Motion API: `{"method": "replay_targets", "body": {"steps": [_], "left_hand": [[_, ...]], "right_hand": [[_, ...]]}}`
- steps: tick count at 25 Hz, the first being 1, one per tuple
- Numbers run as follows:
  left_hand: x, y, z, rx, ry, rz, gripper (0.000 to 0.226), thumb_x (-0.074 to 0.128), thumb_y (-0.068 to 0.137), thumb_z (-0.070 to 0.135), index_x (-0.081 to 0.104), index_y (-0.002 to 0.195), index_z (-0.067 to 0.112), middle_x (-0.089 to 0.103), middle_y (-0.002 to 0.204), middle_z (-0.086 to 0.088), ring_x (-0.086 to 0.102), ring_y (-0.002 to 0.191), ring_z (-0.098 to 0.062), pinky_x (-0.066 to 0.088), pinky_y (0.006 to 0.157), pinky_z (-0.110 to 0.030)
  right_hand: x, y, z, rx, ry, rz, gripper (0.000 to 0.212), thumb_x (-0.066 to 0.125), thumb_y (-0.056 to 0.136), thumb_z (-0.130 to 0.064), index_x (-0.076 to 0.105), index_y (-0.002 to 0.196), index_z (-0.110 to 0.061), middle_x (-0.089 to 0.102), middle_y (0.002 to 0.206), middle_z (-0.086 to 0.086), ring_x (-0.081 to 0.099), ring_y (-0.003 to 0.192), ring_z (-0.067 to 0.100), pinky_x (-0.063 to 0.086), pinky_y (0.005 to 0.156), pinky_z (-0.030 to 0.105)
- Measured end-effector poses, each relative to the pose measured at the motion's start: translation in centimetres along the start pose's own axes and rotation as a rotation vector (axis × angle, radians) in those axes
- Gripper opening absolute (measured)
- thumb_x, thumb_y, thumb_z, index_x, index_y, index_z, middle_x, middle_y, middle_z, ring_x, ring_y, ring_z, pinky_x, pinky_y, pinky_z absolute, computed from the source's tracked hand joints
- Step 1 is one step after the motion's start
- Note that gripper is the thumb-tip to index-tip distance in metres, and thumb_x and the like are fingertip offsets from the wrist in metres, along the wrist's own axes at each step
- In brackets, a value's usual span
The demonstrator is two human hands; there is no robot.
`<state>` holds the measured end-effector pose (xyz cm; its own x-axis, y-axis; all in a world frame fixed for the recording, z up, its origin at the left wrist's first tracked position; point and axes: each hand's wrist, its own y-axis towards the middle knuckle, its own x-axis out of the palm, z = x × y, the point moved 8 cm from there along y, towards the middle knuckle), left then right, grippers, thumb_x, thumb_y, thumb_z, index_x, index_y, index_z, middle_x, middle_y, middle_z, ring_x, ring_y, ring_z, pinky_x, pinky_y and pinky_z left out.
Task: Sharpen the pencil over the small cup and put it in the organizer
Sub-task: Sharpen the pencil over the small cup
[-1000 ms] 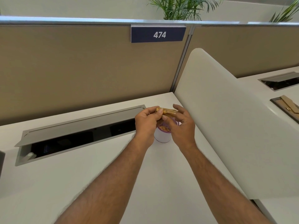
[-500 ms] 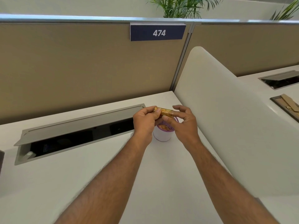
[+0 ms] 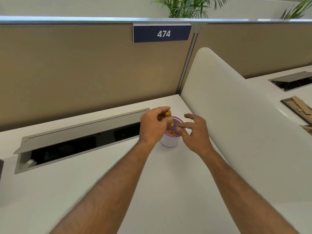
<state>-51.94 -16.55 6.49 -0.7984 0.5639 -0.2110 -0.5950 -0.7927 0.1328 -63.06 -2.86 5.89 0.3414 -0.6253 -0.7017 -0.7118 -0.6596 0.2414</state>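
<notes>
A small white cup [image 3: 169, 143] with a purple rim stands on the white desk [image 3: 84, 191] and has brown shavings [image 3: 170, 132] inside. My left hand [image 3: 152, 127] hovers over the cup's left rim, shut on a short golden pencil [image 3: 168, 114] that is tilted with one end pointing down at the cup. The sharpener is not visible; it may be hidden inside that hand. My right hand [image 3: 195, 134] is just right of the cup, fingers spread and holding nothing, its thumb close to the rim.
An open grey cable hatch [image 3: 76, 132] runs along the desk to the left of the cup. A white curved divider [image 3: 236, 115] rises close on the right. A beige partition [image 3: 84, 73] closes off the back. A brown item [image 3: 297, 107] lies on the neighbouring desk.
The right hand has let go of the pencil and drawn back to the right with fingers apart. The left hand has turned the pencil from level to pointing down at the cup.
</notes>
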Motion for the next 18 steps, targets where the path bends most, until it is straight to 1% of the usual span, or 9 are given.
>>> {"method": "replay_targets", "body": {"steps": [2, 4, 6, 8, 9, 10, 13, 16, 18], "left_hand": [[1.0, -0.5, 0.3, 0.056, 0.073, -0.071, 0.039, 0.078, 0.079, 0.005, 0.071, 0.116, 0.016, 0.076, 0.103, -0.004, 0.071, 0.090, -0.012, 0.061, 0.085, -0.032], [1.5, -0.8, 0.2, 0.059, 0.108, -0.112, 0.050, 0.078, 0.080, 0.006, 0.063, 0.126, 0.019, 0.076, 0.103, -0.004, 0.071, 0.093, -0.014, 0.060, 0.088, -0.034], [1.9, -1.0, -0.1, 0.040, 0.134, -0.138, 0.064, 0.079, 0.081, 0.009, 0.052, 0.136, 0.026, 0.076, 0.105, -0.003, 0.070, 0.097, -0.016, 0.060, 0.088, -0.033], [2.2, -1.2, -0.1, 0.031, 0.144, -0.147, 0.074, 0.080, 0.079, 0.010, 0.044, 0.141, 0.030, 0.076, 0.105, -0.002, 0.070, 0.098, -0.015, 0.059, 0.089, -0.033], [2.2, -1.2, -0.1, 0.028, 0.139, -0.146, 0.077, 0.080, 0.079, 0.010, 0.042, 0.142, 0.031, 0.076, 0.105, -0.001, 0.070, 0.098, -0.014, 0.058, 0.089, -0.032], [2.2, -1.2, -0.1, 0.026, 0.127, -0.145, 0.077, 0.080, 0.080, 0.011, 0.040, 0.143, 0.032, 0.076, 0.105, 0.000, 0.070, 0.098, -0.013, 0.058, 0.089, -0.032], [2.2, -1.3, 0.0, 0.041, 0.090, -0.141, 0.075, 0.080, 0.081, 0.014, 0.041, 0.142, 0.032, 0.077, 0.105, 0.002, 0.070, 0.096, -0.009, 0.058, 0.089, -0.030], [1.8, -1.3, 0.1, 0.055, 0.088, -0.112, 0.070, 0.080, 0.080, 0.013, 0.046, 0.139, 0.029, 0.076, 0.104, 0.001, 0.071, 0.096, -0.011, 0.059, 0.086, -0.029], [1.6, -1.1, 0.1, 0.056, 0.023, -0.100, 0.065, 0.080, 0.079, 0.010, 0.052, 0.135, 0.028, 0.075, 0.099, 0.003, 0.071, 0.091, -0.005, 0.058, 0.081, -0.020]], "right_hand": [[-0.5, -0.2, -1.0, -0.097, -0.083, 0.077, 0.014, 0.083, 0.075, -0.011, 0.080, 0.089, -0.013, 0.068, 0.118, 0.013, 0.053, 0.117, 0.032, 0.048, 0.094, 0.048], [-1.4, -0.7, -1.8, -0.181, -0.109, 0.185, 0.025, 0.079, 0.072, -0.004, 0.077, 0.096, -0.011, 0.071, 0.112, 0.011, 0.057, 0.109, 0.031, 0.051, 0.090, 0.049], [-1.7, -1.4, -2.6, -0.261, -0.127, 0.212, 0.054, 0.069, 0.073, 0.002, 0.065, 0.125, -0.012, 0.070, 0.115, 0.009, 0.058, 0.107, 0.027, 0.051, 0.094, 0.041], [-1.5, -2.0, -3.4, -0.284, -0.137, 0.181, 0.076, 0.057, 0.076, 0.001, 0.038, 0.148, -0.016, 0.066, 0.122, 0.007, 0.054, 0.109, 0.020, 0.041, 0.100, 0.026], [-1.4, -2.3, -3.7, -0.289, -0.145, 0.169, 0.076, 0.048, 0.078, -0.004, 0.031, 0.151, -0.016, 0.064, 0.124, 0.006, 0.053, 0.110, 0.019, 0.037, 0.101, 0.023], [-1.2, -2.5, -3.9, -0.307, -0.175, 0.159, 0.072, 0.039, 0.080, -0.010, 0.033, 0.151, -0.015, 0.063, 0.126, 0.007, 0.053, 0.113, 0.021, 0.038, 0.102, 0.027], [-0.8, -2.8, -4.2, -0.348, -0.283, 0.156, 0.065, 0.027, 0.080, -0.018, 0.053, 0.140, -0.011, 0.062, 0.130, 0.013, 0.053, 0.120, 0.032, 0.047, 0.099, 0.047], [-0.9, -2.6, -3.9, -0.315, -0.218, 0.161, 0.063, 0.036, 0.082, -0.011, 0.047, 0.144, -0.010, 0.061, 0.129, 0.013, 0.053, 0.118, 0.029, 0.047, 0.099, 0.045], [-0.6, -2.7, -3.5, -0.289, -0.175, 0.143, 0.062, 0.053, 0.080, -0.004, 0.049, 0.141, -0.011, 0.061, 0.131, 0.011, 0.052, 0.120, 0.028, 0.048, 0.100, 0.047]]}}
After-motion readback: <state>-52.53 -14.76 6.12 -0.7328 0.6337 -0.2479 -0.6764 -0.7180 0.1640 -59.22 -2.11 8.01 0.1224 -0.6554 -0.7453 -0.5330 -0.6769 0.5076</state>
